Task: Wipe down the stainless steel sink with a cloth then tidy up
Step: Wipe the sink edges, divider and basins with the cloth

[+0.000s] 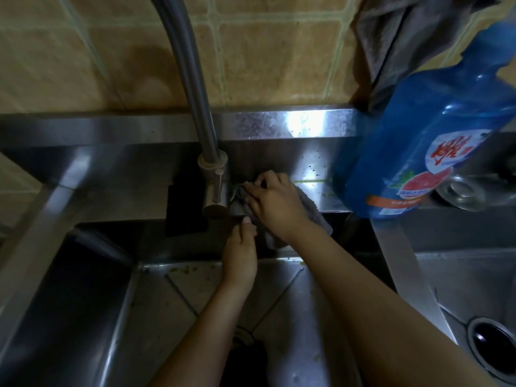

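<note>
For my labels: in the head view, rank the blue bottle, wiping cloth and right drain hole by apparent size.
Largest: blue bottle, though nearest the camera.
Then wiping cloth and drain hole: alike, cloth partly hidden; unranked.

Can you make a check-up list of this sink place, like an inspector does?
Surface: sink has green flecks on its ledge and left basin floor.
Job's things: grey cloth bunched beside the faucet base.
Clutter: blue bottle and shiny cup at right; black block left of faucet.
Hands: right hand grips the cloth, fingers curled; left hand just below, hold unclear.
Cables: nothing seen.
Surroundings: tiled wall; dark towel hanging top right.
</note>
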Demonstrator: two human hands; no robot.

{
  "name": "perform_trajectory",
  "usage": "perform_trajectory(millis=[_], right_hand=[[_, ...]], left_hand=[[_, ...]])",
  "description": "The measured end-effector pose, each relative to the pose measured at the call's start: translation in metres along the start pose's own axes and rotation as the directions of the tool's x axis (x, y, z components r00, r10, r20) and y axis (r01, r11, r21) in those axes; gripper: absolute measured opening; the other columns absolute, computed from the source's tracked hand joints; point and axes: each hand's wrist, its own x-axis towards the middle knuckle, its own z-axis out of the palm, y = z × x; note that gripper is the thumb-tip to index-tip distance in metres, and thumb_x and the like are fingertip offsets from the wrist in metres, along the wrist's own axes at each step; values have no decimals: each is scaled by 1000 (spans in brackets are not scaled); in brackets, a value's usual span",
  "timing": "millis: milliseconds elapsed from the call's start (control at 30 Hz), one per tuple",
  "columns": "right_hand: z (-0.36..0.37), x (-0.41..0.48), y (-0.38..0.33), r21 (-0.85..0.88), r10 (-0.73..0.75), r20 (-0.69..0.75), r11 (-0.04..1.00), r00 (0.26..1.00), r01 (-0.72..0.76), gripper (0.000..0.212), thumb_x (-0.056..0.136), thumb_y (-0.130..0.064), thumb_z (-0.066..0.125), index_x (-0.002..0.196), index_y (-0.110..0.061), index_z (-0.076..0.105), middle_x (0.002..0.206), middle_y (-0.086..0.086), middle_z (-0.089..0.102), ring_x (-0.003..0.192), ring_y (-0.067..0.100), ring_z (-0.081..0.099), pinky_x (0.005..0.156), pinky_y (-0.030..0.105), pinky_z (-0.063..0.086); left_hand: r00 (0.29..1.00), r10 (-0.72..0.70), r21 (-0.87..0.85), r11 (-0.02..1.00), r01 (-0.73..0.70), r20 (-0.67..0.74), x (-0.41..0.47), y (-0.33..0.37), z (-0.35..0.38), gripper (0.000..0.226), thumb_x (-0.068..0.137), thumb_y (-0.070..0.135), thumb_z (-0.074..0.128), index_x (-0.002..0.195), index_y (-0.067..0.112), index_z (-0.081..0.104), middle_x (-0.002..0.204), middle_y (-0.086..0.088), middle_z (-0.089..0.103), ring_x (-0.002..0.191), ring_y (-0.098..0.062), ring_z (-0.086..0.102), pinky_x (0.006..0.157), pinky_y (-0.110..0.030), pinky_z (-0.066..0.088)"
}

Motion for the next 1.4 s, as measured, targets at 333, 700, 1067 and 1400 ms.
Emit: perform_trajectory(millis=[333, 700, 1067, 1400], right_hand=[[-21, -39, 23, -108, 202, -65, 972, 977, -208, 43, 88, -34, 35, 110, -15, 66, 94, 11, 64, 83, 34, 58, 72, 36, 47], [-4, -20, -4, -51, 164, -17, 985, 986, -165, 41, 82, -37, 40, 102, -21, 71, 89, 7, 63, 78, 32, 58, 70, 36, 47], [-25, -45, 22, -167, 448, -51, 877, 892, -450, 42, 92, -36, 35, 123, -21, 59, 117, 12, 56, 108, 37, 47, 86, 44, 36], [-16, -39, 21, -231, 269, -141, 927, 953, -296, 40, 85, -33, 39, 104, -16, 70, 92, 9, 65, 82, 30, 61, 77, 33, 38]], left_hand=[[967, -229, 17, 973, 229, 114, 15, 20, 1, 57, 95, 50, 33, 65, 9, 60, 66, -3, 59, 68, -21, 57, 63, -29, 43], [926, -321, -21, 943, 331, 201, 15, 24, -1, 53, 95, 53, 28, 94, 11, 60, 90, -6, 62, 71, -15, 56, 59, -24, 39], [894, -368, 25, 927, 374, 256, 16, 25, 3, 71, 94, 55, 20, 103, -2, 62, 79, -4, 60, 67, -16, 53, 57, -25, 35], [871, -392, 63, 918, 391, 296, 12, 29, 1, 75, 95, 54, 17, 114, -6, 58, 117, -20, 61, 97, -30, 58, 74, -31, 39]])
